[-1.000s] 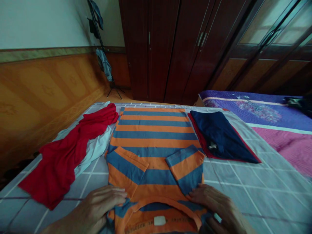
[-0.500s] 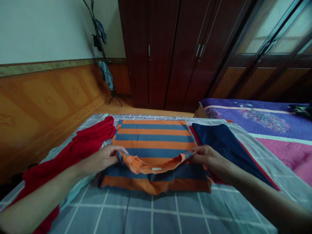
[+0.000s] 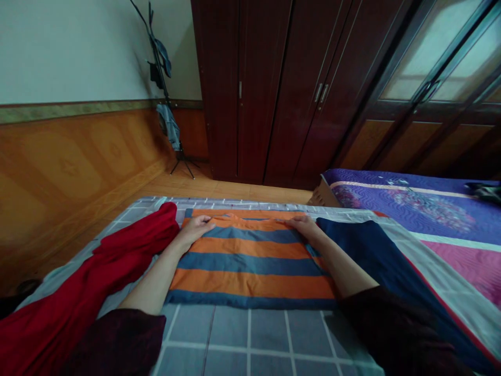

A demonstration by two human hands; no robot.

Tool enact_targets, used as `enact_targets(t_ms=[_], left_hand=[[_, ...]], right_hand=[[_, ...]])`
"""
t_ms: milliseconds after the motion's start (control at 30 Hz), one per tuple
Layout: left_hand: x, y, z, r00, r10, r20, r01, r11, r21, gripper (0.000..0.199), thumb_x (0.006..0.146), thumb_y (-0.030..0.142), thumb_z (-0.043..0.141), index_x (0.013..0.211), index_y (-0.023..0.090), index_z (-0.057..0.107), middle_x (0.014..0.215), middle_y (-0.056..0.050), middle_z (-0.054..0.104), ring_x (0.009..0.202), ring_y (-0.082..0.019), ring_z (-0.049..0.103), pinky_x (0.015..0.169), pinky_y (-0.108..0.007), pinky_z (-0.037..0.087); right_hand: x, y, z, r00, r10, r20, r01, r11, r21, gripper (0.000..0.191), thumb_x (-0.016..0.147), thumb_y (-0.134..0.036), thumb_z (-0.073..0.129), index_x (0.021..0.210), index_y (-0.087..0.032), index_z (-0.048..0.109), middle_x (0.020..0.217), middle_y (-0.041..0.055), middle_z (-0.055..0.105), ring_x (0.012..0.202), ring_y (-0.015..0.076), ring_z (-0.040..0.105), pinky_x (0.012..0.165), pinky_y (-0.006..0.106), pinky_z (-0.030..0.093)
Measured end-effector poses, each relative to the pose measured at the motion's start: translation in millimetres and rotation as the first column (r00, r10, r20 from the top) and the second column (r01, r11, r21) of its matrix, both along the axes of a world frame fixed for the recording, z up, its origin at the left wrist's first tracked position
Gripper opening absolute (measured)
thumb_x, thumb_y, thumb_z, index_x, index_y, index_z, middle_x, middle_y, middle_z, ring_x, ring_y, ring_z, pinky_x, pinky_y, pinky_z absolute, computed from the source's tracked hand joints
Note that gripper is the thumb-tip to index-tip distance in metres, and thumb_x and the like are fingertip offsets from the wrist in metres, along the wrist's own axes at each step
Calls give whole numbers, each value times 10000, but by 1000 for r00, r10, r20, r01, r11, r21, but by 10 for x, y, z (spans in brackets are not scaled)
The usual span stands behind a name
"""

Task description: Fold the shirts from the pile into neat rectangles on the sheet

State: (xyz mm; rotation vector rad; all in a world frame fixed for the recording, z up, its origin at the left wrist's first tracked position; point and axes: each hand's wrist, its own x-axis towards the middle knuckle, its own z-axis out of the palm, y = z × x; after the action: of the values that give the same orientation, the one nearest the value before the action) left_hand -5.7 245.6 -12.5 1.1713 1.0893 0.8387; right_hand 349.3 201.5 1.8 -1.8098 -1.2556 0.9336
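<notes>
An orange and blue-grey striped T-shirt (image 3: 250, 263) lies folded over on itself on the bed, its collar edge turned toward the far side. My left hand (image 3: 196, 230) grips the shirt near its far left corner, thumb and fingers closed on the cloth. At the far right corner my right hand (image 3: 306, 227) holds the cloth in the same way, fingertips beside the collar. Left of the shirt a crumpled red garment (image 3: 129, 256) stretches along the bed. To the right, a dark blue garment (image 3: 364, 250) with a red edge lies near my right forearm.
A grey checked bedsheet (image 3: 270, 334) is under the clothes. Beyond the bed stand a dark wooden wardrobe (image 3: 258, 104) and a coat rack (image 3: 166, 94) with items hung on it. Another bed with a purple and pink cover (image 3: 415, 198) is at the right.
Both hands have moved away from me, carrying the collar end over the rest of the shirt. The shirt now lies doubled and flatter. The view has tilted slightly.
</notes>
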Motion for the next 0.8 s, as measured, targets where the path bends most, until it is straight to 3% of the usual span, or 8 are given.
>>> enact_targets(t_ms=[133,300,567,667,800], left_hand=[[-77,-16,59,996,-68,49,69,997,-26,549,517,367,845,952,126,614,859,-70,713,787,-222,677,783,-351,506],[-177,10,88,996,-42,77,41,999,14,513,559,379,806,961,141,593,933,-72,705,819,-193,671,815,-326,499],[-105,82,-53,991,66,-120,-53,992,113,474,558,390,756,922,141,583,756,-41,690,687,-204,663,714,-334,508],[-119,49,49,964,104,-243,-62,982,178,506,581,372,738,996,131,578,771,-55,682,724,-238,663,714,-360,504],[-247,-266,339,906,169,-389,-41,948,317,526,619,307,721,1100,157,569,1089,-119,638,978,-283,615,889,-404,448]], right_hand=[[37,47,-55,992,-7,124,4,1000,21,221,706,-344,664,648,-132,658,521,11,602,507,130,548,461,220,391],[-6,149,28,953,0,304,-32,994,102,260,775,-373,572,775,-154,713,642,1,662,646,156,605,545,224,416],[-183,218,-15,817,29,575,-32,999,-4,270,899,-389,536,981,-146,619,958,43,640,835,158,616,757,347,508],[-283,107,139,754,42,656,-53,999,-3,343,894,-390,506,1037,-107,635,941,121,662,897,240,627,777,381,487],[-312,-372,453,657,55,752,-138,989,48,479,849,-332,531,1258,-84,514,1159,200,591,1099,327,545,898,440,425]])
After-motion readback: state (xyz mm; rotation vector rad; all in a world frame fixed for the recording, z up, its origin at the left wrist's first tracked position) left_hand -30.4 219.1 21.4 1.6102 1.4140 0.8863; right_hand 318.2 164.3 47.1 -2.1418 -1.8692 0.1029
